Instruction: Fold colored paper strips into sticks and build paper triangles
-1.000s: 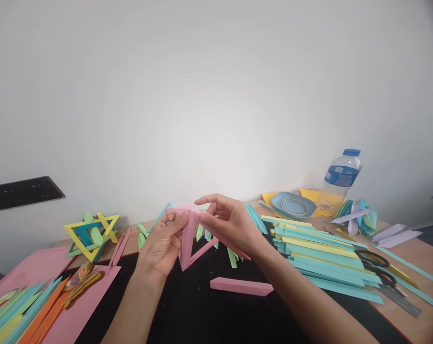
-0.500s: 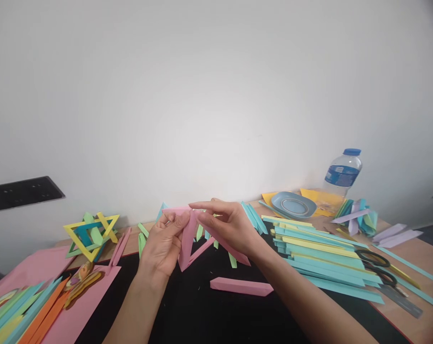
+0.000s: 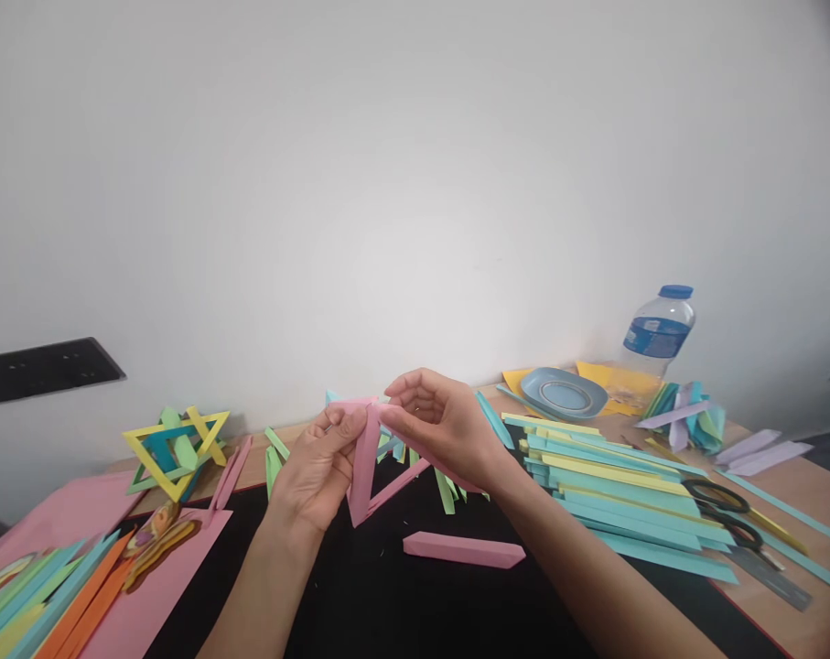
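Above a black mat (image 3: 387,595) I hold a pink folded paper triangle frame (image 3: 363,465). My left hand (image 3: 315,471) grips its left upright strip, thumb and fingers pinched near the top corner. My right hand (image 3: 442,426) is closed on the top corner and the slanting right strip, fingers curled over it. A loose pink folded strip (image 3: 463,549) lies on the mat below my right wrist.
A yellow, green and blue interlocked triangle model (image 3: 174,446) stands at the back left. Pink sheets (image 3: 146,595) and coloured strips (image 3: 37,599) lie at the left. A stack of blue and yellow strips (image 3: 613,490), scissors (image 3: 723,513), a ruler (image 3: 775,578), a blue dish (image 3: 564,394) and a water bottle (image 3: 658,334) are at the right.
My right hand's stretched index finger has curled down onto the triangle's top corner. The frame has shifted slightly right; my left hand holds as before.
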`<action>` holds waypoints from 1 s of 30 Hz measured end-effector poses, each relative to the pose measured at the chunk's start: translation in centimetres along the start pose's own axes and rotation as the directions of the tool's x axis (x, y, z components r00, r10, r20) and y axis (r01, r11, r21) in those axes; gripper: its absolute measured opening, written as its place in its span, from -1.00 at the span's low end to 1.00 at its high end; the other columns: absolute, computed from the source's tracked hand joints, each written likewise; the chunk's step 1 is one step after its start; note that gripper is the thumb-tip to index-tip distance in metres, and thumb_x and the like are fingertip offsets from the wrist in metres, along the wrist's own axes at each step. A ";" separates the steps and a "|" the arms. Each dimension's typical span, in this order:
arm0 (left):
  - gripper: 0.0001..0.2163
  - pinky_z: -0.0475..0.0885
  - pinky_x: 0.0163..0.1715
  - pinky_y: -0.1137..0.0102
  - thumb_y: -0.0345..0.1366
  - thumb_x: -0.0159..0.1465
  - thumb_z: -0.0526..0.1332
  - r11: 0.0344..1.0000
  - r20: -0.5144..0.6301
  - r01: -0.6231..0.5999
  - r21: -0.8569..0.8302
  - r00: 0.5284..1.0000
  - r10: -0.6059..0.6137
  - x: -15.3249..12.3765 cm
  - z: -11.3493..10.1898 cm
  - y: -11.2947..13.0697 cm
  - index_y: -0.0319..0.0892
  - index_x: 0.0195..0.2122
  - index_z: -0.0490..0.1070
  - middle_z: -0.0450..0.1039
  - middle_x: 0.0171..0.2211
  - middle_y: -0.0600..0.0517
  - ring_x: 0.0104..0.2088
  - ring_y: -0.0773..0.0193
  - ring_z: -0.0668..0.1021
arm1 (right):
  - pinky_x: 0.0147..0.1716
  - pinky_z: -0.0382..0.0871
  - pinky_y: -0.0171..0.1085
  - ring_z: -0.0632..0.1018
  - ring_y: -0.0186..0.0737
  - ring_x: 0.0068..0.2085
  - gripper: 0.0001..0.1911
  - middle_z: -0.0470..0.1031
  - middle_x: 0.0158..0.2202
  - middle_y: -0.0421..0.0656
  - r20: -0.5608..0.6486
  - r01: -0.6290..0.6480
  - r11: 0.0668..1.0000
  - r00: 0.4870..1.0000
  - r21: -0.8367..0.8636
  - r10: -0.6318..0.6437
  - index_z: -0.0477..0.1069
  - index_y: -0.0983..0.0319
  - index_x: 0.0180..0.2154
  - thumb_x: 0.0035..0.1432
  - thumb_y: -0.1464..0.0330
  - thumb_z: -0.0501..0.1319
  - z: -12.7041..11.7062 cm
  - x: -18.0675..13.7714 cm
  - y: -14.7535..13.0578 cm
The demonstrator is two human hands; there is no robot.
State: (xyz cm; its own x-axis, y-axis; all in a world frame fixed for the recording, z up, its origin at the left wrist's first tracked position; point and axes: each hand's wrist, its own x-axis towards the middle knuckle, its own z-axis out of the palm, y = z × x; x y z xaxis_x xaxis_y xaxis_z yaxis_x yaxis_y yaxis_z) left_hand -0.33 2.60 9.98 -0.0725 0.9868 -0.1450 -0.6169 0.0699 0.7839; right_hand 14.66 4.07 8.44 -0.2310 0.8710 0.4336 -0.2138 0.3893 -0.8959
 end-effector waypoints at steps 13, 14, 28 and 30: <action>-0.74 0.47 -0.53 0.61 -0.66 -0.06 0.35 0.997 -0.013 -0.074 0.017 0.997 0.074 -0.4 0.5 0.0 -0.26 -0.59 0.29 0.40 -0.63 0.13 -0.58 0.46 0.50 | -0.48 0.37 -0.35 0.47 -0.37 -0.47 -0.73 0.48 -0.47 -0.20 -0.025 -0.034 0.998 0.999 0.051 0.035 0.45 0.26 -0.33 -0.10 0.28 0.37 0.3 0.1 0.0; -0.73 0.47 -0.53 0.61 -0.65 -0.08 0.36 0.997 -0.006 -0.077 0.020 0.997 0.077 -0.4 0.5 0.1 -0.25 -0.59 0.28 0.39 -0.63 0.14 -0.58 0.46 0.49 | -0.49 0.36 -0.36 0.46 -0.38 -0.48 -0.74 0.47 -0.47 -0.21 -0.040 -0.026 0.999 0.999 0.048 0.028 0.44 0.26 -0.33 -0.08 0.28 0.36 0.3 0.1 0.0; -0.63 0.46 -0.52 0.62 -0.60 -0.25 0.45 0.992 -0.035 -0.125 0.016 0.991 0.125 -0.4 0.6 -0.3 -0.24 -0.65 0.21 0.34 -0.66 0.17 -0.59 0.48 0.46 | -0.52 0.35 -0.36 0.45 -0.39 -0.53 -0.75 0.46 -0.52 -0.25 -0.016 -0.034 0.999 0.999 0.033 0.034 0.41 0.26 -0.28 -0.03 0.30 0.32 0.2 0.0 -0.4; -0.61 0.45 -0.54 0.63 -0.58 -0.28 0.46 0.991 -0.040 -0.131 0.014 0.991 0.131 -0.5 0.6 -0.2 -0.24 -0.66 0.19 0.33 -0.67 0.18 -0.60 0.49 0.45 | -0.52 0.35 -0.36 0.45 -0.39 -0.53 -0.76 0.46 -0.54 -0.25 -0.026 -0.038 0.999 0.999 0.028 0.039 0.41 0.27 -0.30 -0.03 0.31 0.32 0.4 -0.1 -0.6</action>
State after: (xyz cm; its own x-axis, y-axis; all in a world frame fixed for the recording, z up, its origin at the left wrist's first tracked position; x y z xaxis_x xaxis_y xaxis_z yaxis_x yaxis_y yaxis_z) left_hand 0.30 2.23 10.24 -0.1844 0.9807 -0.0653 -0.5913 -0.0576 0.8044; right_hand 14.45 3.66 8.97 -0.2141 0.8931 0.3956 -0.2315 0.3470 -0.9088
